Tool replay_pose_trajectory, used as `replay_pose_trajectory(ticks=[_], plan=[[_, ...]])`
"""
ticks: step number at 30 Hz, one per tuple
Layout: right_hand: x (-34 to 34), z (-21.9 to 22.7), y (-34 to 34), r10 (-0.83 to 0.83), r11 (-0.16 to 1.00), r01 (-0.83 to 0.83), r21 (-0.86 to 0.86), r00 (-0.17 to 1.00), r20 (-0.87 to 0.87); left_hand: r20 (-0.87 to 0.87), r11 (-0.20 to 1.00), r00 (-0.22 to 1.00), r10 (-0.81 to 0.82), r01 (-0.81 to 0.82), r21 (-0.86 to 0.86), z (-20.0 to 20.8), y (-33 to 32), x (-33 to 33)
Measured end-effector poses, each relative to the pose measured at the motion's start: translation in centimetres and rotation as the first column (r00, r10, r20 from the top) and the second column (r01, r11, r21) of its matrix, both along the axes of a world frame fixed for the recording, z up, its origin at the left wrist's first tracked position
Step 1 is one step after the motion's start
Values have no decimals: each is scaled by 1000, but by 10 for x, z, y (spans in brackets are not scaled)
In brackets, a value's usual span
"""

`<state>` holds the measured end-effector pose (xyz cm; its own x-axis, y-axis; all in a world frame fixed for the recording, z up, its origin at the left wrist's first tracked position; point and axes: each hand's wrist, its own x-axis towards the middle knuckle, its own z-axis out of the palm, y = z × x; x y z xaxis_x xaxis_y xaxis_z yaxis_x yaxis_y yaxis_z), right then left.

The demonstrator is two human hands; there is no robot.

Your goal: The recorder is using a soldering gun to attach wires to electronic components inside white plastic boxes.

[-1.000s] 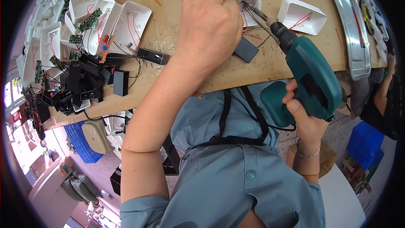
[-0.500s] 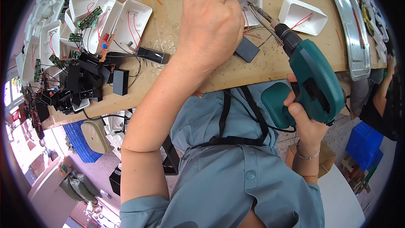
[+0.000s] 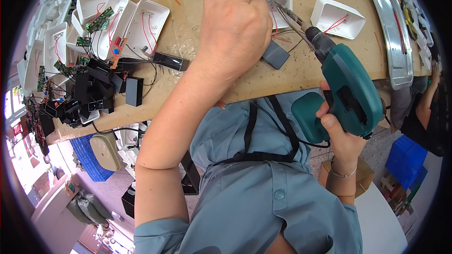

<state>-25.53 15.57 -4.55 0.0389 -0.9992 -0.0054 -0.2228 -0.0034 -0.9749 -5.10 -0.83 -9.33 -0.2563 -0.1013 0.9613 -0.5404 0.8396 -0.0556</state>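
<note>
My left hand (image 3: 238, 30) is closed at the near-left edge of a small white plastic housing (image 3: 282, 0), its fingertips hidden behind the knuckles. Red wire shows inside that housing. My right hand (image 3: 341, 134) grips a green pistol-shaped soldering gun (image 3: 355, 84), fingers around the handle by the trigger. Its black nose carries a thin metal tip and a slim guide tube, both reaching into the housing. Just below lies a small black box (image 3: 275, 55) with a dark wire. Another white housing (image 3: 338, 18) with red wires rests to the right.
At the left, white housings (image 3: 148, 23) with red wires, green circuit boards (image 3: 100, 20) and black boxes (image 3: 89, 82) are heaped. A metal tray (image 3: 391, 33) stands on the table's right side. Another person's arm (image 3: 426, 99) shows at the far right. Blue crates (image 3: 407, 160) sit below.
The soldering gun has shifted very slightly to the left, its tip still inside the white housing. My left hand stays nearly still.
</note>
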Motion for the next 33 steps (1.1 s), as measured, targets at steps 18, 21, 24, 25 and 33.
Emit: replay_pose_trajectory(ticks=[18, 21, 24, 25, 33], plan=[[-13, 4, 21, -163, 981, 177, -85, 975, 149, -105, 989, 992, -72, 85, 120, 4, 2, 2], [-24, 1, 24, -190, 973, 205, -101, 971, 143, 198, 736, 972, 129, -227, 638, 36, 30, -7], [-30, 2, 29, -202, 962, 229, -147, 963, 176, 291, 757, 933, 212, -345, 555, 25, 29, -1], [-33, 2, 30, -225, 951, 261, -168, 952, 205, 285, 766, 937, 202, -332, 551, 25, 29, -2], [-84, -5, 50, -328, 866, 425, -264, 881, 341, 393, 758, 893, 221, -411, 507, 55, 53, 3]])
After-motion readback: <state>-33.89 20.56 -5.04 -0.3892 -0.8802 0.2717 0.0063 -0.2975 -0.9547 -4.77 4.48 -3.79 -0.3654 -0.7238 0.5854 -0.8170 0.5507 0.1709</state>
